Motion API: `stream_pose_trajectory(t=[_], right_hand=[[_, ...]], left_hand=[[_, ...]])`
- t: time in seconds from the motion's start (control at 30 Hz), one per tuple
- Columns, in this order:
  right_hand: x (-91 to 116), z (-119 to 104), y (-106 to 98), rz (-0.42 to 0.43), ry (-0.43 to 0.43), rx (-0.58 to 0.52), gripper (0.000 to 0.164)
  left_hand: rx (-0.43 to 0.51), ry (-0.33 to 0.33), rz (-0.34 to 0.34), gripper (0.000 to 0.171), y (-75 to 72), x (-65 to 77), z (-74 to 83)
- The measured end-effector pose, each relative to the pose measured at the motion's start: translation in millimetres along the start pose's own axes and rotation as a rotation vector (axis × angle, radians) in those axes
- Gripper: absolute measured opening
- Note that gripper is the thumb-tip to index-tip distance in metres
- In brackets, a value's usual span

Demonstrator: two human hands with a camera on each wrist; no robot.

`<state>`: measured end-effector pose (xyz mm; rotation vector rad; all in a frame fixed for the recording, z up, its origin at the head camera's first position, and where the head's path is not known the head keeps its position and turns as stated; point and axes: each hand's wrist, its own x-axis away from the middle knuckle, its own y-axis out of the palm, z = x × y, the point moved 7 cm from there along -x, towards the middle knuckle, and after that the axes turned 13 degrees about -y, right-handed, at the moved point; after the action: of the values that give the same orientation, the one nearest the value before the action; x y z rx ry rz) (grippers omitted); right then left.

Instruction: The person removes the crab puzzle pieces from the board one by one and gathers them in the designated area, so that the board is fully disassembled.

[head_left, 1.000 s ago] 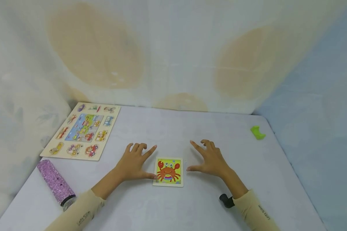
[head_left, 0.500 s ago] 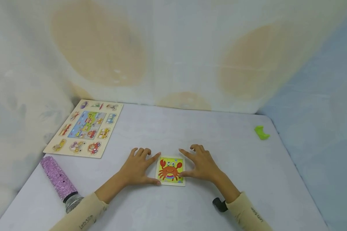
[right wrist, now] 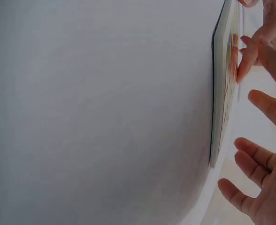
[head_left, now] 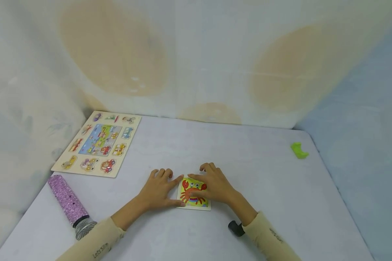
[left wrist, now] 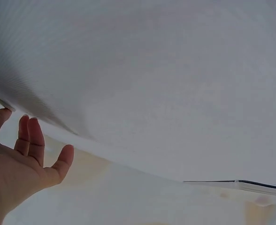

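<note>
A small square wooden crab puzzle (head_left: 185,196) lies flat on the white-covered table, in the middle of the head view. My left hand (head_left: 157,190) is at its left side, index fingertip by the far corner and thumb over the near corner. Over the right half reaches my right hand (head_left: 215,185), index finger at the far edge and thumb stretched above the picture; it hides part of the crab. The right wrist view shows the puzzle's edge (right wrist: 218,93) with the right fingers spread beside it. In the left wrist view, the left hand (left wrist: 23,168) has its fingers apart.
At the back left lies a large wooden vehicle puzzle board (head_left: 118,163). A microphone (head_left: 66,199) with a glittery purple handle rests near the left sleeve. A bright green curved piece (head_left: 299,150) sits far right. A black device (head_left: 236,228) is by the right wrist.
My right hand has moved left from beside the puzzle to over its right half. My left hand has come slightly right, against the puzzle's left edge. The head view has shifted a little.
</note>
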<state>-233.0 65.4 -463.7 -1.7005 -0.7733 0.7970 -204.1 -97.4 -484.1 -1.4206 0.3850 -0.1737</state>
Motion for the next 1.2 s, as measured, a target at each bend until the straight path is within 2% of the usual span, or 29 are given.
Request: stream_pose_trajectory(t=[0.27,0.47,0.67,0.9,1.2], right_hand=[[-14,-3,7,-0.021,-0.037,-0.022,0.048],[-22,-3,9,-0.045,-0.032,-0.071,0.047],[-30,-5,8,-0.049,-0.063,-0.113,0.047],[-31,-4,9,-0.079,-0.054,-0.073,0.049],[-31,-8,8,-0.057,-0.055,-0.066,0.045]], left_hand=[[0.035,-0.050,-0.031,0.095,0.4,0.6,-2.5],[0.045,-0.079,-0.052,0.097,0.0,-0.6,-3.4],[0.078,-0.106,-0.078,0.098,2.6,-1.5,-2.5],[0.112,-0.138,-0.095,0.099,6.1,-1.4,-3.0],[0.130,-0.150,-0.089,0.100,4.0,-3.0,-2.8]])
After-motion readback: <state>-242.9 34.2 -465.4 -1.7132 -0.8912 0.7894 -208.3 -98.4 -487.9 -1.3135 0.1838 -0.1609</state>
